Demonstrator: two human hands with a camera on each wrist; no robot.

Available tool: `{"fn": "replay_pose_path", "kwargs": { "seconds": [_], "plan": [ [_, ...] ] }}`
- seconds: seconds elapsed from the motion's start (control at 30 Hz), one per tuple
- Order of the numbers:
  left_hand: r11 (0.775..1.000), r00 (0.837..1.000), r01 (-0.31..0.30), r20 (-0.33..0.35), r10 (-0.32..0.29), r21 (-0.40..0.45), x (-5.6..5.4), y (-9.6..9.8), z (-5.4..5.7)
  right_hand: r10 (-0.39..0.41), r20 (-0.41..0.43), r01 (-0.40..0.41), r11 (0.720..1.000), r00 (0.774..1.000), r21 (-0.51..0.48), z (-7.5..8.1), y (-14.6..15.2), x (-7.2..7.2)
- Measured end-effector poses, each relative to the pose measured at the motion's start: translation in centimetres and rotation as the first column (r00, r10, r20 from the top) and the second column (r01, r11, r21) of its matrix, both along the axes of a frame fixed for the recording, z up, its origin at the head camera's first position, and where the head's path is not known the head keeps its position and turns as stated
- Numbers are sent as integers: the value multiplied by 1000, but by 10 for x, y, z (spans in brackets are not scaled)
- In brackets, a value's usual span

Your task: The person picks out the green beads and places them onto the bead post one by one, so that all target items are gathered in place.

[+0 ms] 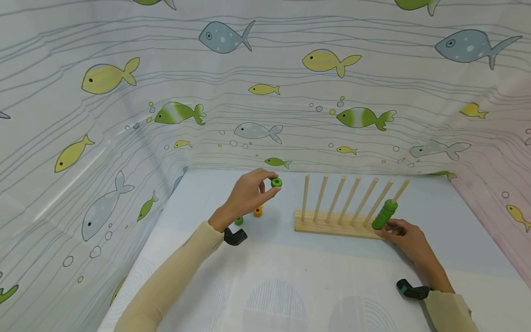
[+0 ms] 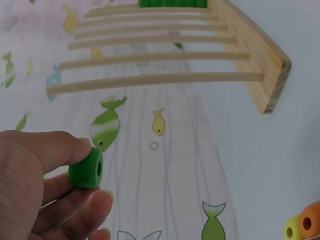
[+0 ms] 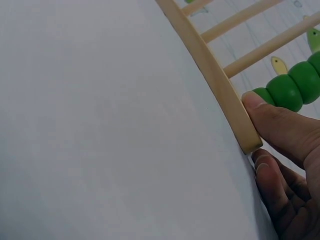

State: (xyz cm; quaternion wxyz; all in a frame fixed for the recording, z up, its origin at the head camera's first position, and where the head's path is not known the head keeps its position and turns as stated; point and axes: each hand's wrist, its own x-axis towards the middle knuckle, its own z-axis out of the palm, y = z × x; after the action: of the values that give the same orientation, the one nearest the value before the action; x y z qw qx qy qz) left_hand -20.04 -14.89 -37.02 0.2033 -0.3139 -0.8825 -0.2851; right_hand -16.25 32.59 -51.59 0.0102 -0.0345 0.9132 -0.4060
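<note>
My left hand (image 1: 247,192) pinches a green wooden bead (image 2: 84,171) between thumb and fingers, up above the table and left of the pegs. The bead's hole faces outward. A wooden peg rack (image 1: 332,227) stands on the table, with several upright pegs in a row along its flat base. Several green beads (image 1: 386,213) are stacked on its rightmost peg; the other pegs are bare. At the rack's right end my right hand (image 1: 408,239) grips the base, with the thumb (image 3: 272,115) on top beside the lowest bead and the fingers curled round the end.
Below the left hand lie an orange bead (image 1: 257,212), a yellow bead (image 2: 291,229) beside it and a loose green bead (image 1: 238,221). A fish-patterned sheet (image 1: 257,106) rises behind and at both sides of the white table (image 1: 319,272).
</note>
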Motion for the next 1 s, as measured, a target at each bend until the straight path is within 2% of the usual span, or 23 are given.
{"fn": "replay_pose_path", "kwargs": {
  "seconds": [0.27,0.73,1.0],
  "plan": [
    [999,1000,14,8,-14,31,-5,19,14,-8,1,8,1000,1000,5,1,-1,0],
    [996,997,57,-59,-53,66,-16,46,39,-6,-1,6,1000,1000,23,1,-1,-1],
    [993,992,97,-89,-91,69,-18,64,49,-16,22,16,1000,1000,2,2,-3,0]
  ]
}}
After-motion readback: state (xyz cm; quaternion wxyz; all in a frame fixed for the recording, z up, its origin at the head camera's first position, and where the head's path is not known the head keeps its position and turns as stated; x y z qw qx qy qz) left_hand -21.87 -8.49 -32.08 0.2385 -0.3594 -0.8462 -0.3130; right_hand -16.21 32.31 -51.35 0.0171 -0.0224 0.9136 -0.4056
